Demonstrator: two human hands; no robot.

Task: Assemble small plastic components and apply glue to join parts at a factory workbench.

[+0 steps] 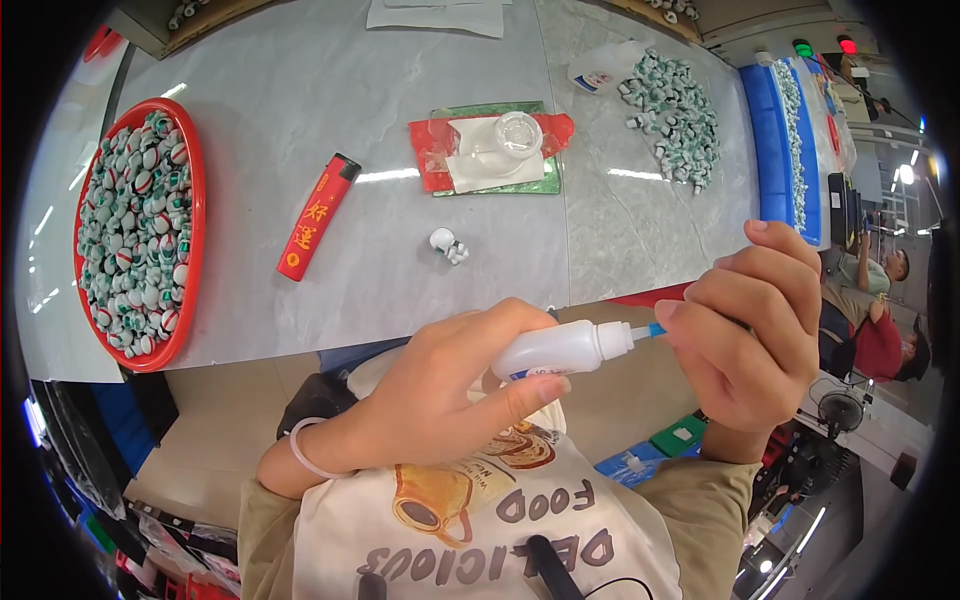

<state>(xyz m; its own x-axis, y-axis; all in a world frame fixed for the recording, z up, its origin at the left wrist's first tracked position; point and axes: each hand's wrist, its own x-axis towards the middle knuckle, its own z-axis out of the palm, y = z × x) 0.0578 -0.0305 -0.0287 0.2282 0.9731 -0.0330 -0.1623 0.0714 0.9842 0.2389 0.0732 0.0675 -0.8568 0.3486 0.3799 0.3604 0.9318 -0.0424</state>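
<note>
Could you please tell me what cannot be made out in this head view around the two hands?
- Nozzle tip of the small white bottle: covered by the right hand.
- Whatever the right hand pinches: hidden inside its grip.
- Bottle's rear: wrapped by the left hand.
- Small white piece on the table: too small.

A grey marble-patterned table (300,90) carries a red tray (192,200) of small green-white caps at nine o'clock, a red lighter (318,216), a small white piece (447,245), a green mat (500,185) holding what looks like a glass jar at twelve, and loose caps (675,115) at two.
</note>
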